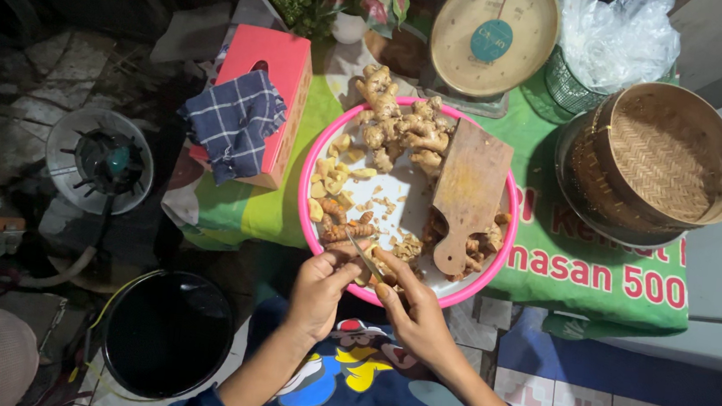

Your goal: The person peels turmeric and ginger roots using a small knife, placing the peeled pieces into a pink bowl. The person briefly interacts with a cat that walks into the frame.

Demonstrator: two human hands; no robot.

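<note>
Left hand [319,285] is closed around a small root piece [345,267], hard to make out, at the near rim of the pink basin [313,151]. Right hand [408,307] grips a knife [365,256] against it. Ginger roots [398,128] lie far, wooden board [466,190] right

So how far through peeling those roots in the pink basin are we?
Partly done. Peeled pale pieces lie at the left of the pink basin. In hand: the left hand holds a root while the right hand works a knife on it. Left: the unpeeled ginger pile at the far rim.
</note>
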